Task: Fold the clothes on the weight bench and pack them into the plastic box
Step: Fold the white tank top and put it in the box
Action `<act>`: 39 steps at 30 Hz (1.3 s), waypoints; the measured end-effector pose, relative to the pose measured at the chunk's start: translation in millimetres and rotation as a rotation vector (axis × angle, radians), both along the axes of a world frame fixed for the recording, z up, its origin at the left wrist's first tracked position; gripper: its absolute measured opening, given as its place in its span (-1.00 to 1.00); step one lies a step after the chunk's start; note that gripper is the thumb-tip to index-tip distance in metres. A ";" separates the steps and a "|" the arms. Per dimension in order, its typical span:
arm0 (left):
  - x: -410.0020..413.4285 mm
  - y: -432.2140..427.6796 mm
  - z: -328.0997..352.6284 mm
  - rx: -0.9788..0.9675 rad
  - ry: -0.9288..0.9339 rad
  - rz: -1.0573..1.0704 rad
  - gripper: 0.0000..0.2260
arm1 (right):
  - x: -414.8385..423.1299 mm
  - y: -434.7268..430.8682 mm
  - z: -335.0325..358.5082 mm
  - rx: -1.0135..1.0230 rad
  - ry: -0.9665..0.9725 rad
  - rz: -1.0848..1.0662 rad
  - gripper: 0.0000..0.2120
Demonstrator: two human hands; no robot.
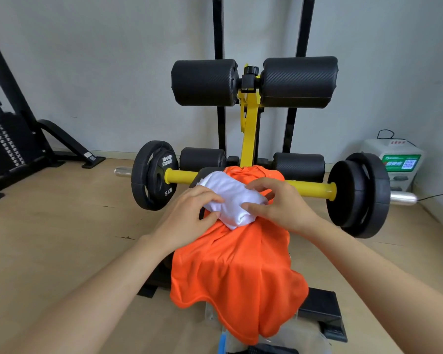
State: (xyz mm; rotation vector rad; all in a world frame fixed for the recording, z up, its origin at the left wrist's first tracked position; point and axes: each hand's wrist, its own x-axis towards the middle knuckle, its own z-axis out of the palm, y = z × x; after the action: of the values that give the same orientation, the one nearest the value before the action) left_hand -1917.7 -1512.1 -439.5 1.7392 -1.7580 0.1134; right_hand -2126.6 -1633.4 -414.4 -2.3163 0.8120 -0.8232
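My left hand point(189, 213) and right hand point(279, 204) both pinched the crumpled white cloth garment point(230, 198). It seemed light and limp; I judged its corners the best hold.

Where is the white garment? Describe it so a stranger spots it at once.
Find the weight bench with the yellow bar. An orange shirt drapes over it; on that, at the far end, lies a bunched white garment, gripped by the left hand and right hand. It's the only white cloth.
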 end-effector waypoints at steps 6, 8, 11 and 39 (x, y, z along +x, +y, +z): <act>16.0 4.9 4.3 0.229 -0.017 0.026 -0.53 | 10.0 4.0 -2.5 0.014 0.092 -0.058 -0.44; 20.2 7.5 3.7 0.239 -0.042 0.031 -0.52 | 12.3 5.3 -1.1 -0.031 0.069 -0.046 -0.51; 27.3 11.4 0.2 0.180 -0.020 0.070 -0.59 | 12.7 4.5 0.8 -0.034 -0.004 -0.068 -0.62; -78.7 14.7 67.9 0.096 0.724 -0.192 -0.72 | -98.7 10.3 43.5 0.707 -0.424 0.272 -0.52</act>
State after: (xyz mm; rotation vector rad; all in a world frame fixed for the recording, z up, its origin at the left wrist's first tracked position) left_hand -1996.5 -1497.4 -371.5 1.4060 -1.3756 -0.6166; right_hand -2225.4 -1623.0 -370.9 -1.5123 0.4754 -0.7173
